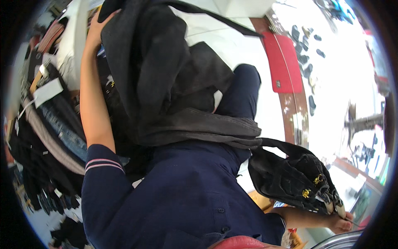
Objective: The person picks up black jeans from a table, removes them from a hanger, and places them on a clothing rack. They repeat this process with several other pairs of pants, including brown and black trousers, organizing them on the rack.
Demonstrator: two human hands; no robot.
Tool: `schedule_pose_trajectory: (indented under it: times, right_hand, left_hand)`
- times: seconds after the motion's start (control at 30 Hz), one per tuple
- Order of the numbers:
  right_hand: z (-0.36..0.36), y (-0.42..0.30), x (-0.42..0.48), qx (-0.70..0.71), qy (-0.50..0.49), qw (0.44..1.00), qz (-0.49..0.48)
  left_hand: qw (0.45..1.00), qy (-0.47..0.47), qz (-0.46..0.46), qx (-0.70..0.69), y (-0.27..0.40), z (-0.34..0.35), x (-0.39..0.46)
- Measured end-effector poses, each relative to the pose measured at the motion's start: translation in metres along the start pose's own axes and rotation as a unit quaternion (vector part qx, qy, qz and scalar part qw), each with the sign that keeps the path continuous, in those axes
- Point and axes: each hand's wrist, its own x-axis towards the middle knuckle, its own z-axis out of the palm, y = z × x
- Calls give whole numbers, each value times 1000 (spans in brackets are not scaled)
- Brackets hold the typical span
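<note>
My left hand (97,26) is at the upper left, its fingers spread around the edge of a large black garment (158,56); some fingers are hidden by the cloth. The garment drapes in folds in front of my body. Across my waist lies a dark grey denim leg (211,126) with visible seams; I cannot tell whether it belongs to the same piece. My right hand (340,223), out to the lower right, grips a clip hanger (340,208). Black jeans (286,177) with gold-coloured ornaments (306,193) hang from its clips.
Several pairs of trousers (67,137) hang along my left, with a white tag (48,92) among them. Pale floor tiles (267,115) lie ahead. A red mat (283,62) covers part of the brown threshold (287,109), with several shoes (306,67) beyond it.
</note>
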Motion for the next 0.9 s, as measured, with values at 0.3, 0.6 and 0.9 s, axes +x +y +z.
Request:
schedule_pose_trajectory:
  times: [0.3, 0.6, 0.9]
  right_hand:
    - [11, 30, 21, 106, 184, 976, 44]
    - [102, -24, 19, 105, 161, 981, 30]
    - [125, -49, 68, 66, 116, 990, -54]
  left_hand:
    - [950, 38, -186, 248, -175, -27, -14]
    - [910, -51, -315, 265, -255, -11, -7]
    - [997, -55, 52, 11, 142, 99, -97]
